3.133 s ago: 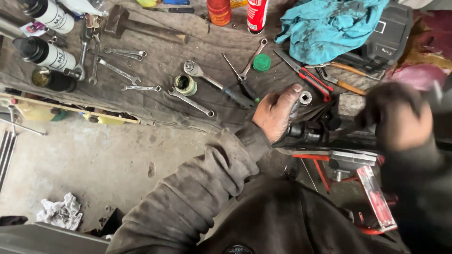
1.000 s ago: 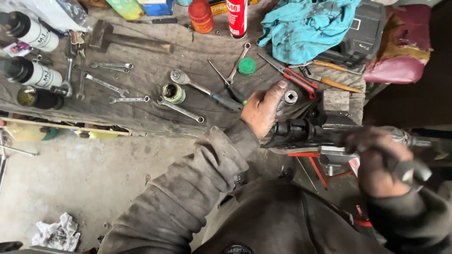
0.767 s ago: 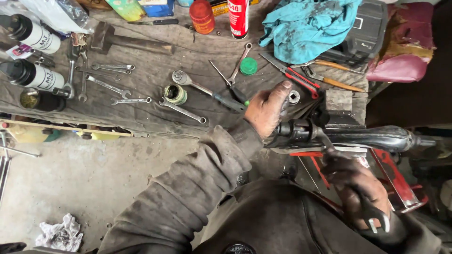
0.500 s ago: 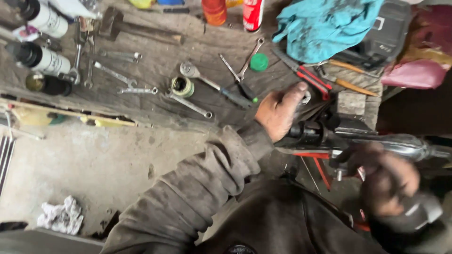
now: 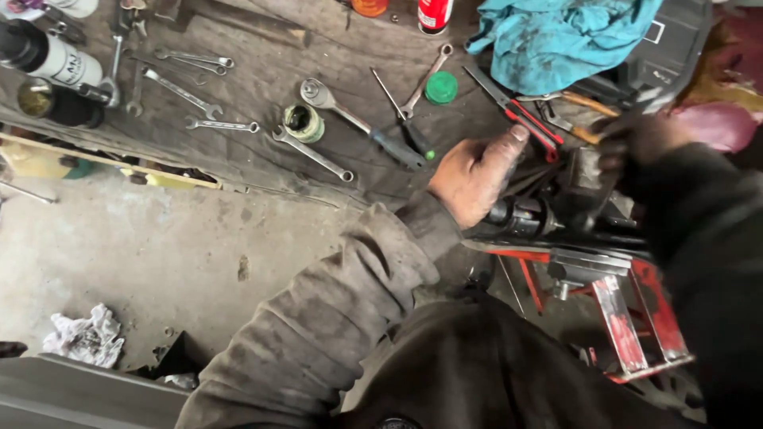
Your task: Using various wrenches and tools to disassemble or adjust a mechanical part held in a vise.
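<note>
My left hand (image 5: 477,171), grimy, presses down on a black cylindrical metal part (image 5: 520,216) held on a red metal stand (image 5: 628,310). My right hand (image 5: 636,141) is blurred at the upper right. It is closed around a dark tool handle (image 5: 594,199) that runs down to the black part. My brown left sleeve (image 5: 334,310) crosses the middle of the view, and my dark right sleeve (image 5: 707,262) covers the right edge and hides part of the stand.
Behind the part, a grey cloth (image 5: 262,71) carries several spanners (image 5: 218,125), a ratchet (image 5: 350,119), a small round tin (image 5: 304,121), a green cap (image 5: 439,87), red-handled pliers (image 5: 528,119) and a teal rag (image 5: 556,40). Dark bottles (image 5: 48,59) lie at far left. A white rag (image 5: 83,338) lies on the concrete floor.
My right hand swung the long handle from low on the right up to the upper right. My left hand stayed on the black part. The view shifted slightly.
</note>
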